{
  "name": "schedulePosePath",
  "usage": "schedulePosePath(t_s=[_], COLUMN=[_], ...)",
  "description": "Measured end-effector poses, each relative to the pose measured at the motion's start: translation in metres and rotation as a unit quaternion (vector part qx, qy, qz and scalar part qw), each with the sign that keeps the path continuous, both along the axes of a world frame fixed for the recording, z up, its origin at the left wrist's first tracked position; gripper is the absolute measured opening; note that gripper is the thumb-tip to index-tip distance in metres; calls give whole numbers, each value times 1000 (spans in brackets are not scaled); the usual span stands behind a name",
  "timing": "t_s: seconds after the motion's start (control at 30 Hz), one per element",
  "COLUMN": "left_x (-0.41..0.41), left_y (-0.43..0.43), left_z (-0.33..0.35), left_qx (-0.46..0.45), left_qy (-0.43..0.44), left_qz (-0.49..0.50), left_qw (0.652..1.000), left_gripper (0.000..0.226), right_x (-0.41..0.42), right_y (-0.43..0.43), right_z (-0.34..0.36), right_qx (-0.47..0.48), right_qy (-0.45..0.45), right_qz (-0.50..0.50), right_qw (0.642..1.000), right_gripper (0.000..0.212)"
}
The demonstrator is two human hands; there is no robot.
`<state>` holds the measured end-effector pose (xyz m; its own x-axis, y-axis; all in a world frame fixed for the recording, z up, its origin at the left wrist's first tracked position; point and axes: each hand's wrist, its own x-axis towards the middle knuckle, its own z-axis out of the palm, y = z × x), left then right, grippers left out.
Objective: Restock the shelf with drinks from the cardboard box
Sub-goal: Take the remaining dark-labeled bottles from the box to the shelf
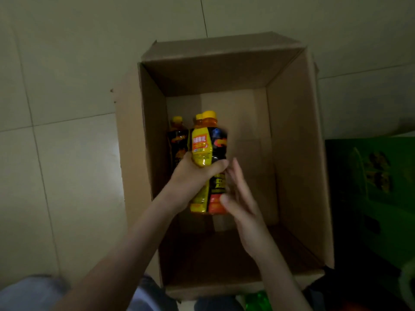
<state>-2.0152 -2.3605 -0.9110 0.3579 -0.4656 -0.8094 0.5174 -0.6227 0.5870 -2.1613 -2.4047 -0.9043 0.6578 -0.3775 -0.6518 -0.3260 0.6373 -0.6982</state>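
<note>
I look straight down into an open cardboard box [294,135] standing on a tiled floor. My left hand [193,176] is wrapped around two yellow-capped drink bottles held side by side above the box floor: one with a yellow label [202,149], one with a black and orange label [219,140]. My right hand [243,198] is just to their right, blurred, fingers spread flat against the black-labelled bottle's side without closing on it. A third bottle [177,136] stands in the box by its left wall. No shelf is in view.
A dark green crate [370,189] sits right of the box, close to its wall. Something green, perhaps a bottle [258,299], shows below the box's near edge. My knees [33,292] are at the bottom left. Pale floor tiles [67,75] surround the box.
</note>
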Motion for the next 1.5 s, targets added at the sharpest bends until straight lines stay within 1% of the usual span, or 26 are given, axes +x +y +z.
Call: schedulePosePath(t_s=[0.03,0.07,0.1,0.13,0.17,0.2,0.23,0.3,0.37,0.43,0.47,0.6,0.67,0.73,0.8,0.9,0.97,1.03,1.1,1.2,1.33,1.4,1.5], left_x=[9,18,26,34,40,46,52,62,69,73,73,67,63,58,50,37,34,37,42,48,50,47,38], left_y=[6,12,18,24,30,36,43,55,66,78,83,95,94,91,88,79,68,60,56,62,71,74,81], left_z=[5,11,16,23,27,31,33,32,24,14,10,1,3,13,35,91,141,196,253,340,445,497,566], left_qx=[0,-1,-1,1,-2,-10,-20,-26,-15,-9,-9,-9,-1,6,2,-25,-37,-43,-58,-73,-119,-157,-223], left_qy=[-17,-36,-55,-70,-77,-79,-76,-70,-78,-77,-76,-65,-61,-47,-36,-9,8,11,7,1,8,1,-16], left_qz=[-1,-7,-15,-19,-14,-5,4,16,31,53,58,71,71,92,132,137,119,93,52,-18,-85,-110,-144], left_qw=[1000,999,998,997,997,997,997,997,996,996,995,995,996,995,991,990,992,995,997,997,989,981,964], left_gripper=[43,52,66,78,83,82,80,79,82,83,82,72,67,65,59,56,51,46,54,80,93,92,79], right_x=[7,14,21,28,34,41,48,61,73,84,89,94,91,82,69,44,29,18,14,12,14,13,2], right_y=[-2,-3,-5,-7,-10,-12,-12,-9,-3,2,4,7,3,1,7,23,31,37,38,37,45,57,76], right_z=[-3,-11,-23,-35,-48,-62,-74,-97,-118,-137,-145,-161,-155,-136,-100,-7,69,149,228,339,463,516,584], right_qx=[-7,-56,-121,-187,-245,-293,-332,-387,-408,-402,-400,-403,-398,-372,-336,-282,-237,-201,-183,-163,-179,-190,-219], right_qy=[20,71,139,210,269,303,317,316,293,280,282,303,297,300,294,257,237,216,192,139,32,-20,-54], right_qz=[-10,4,38,98,163,212,248,305,358,390,390,361,350,324,252,123,68,23,-13,-66,-93,-123,-162], right_qw=[1000,996,982,955,917,882,853,811,787,780,780,784,794,817,859,916,940,955,964,974,979,974,961], right_gripper=[48,41,38,42,49,56,62,72,77,79,80,81,84,91,100,108,111,112,114,111,110,105,97])
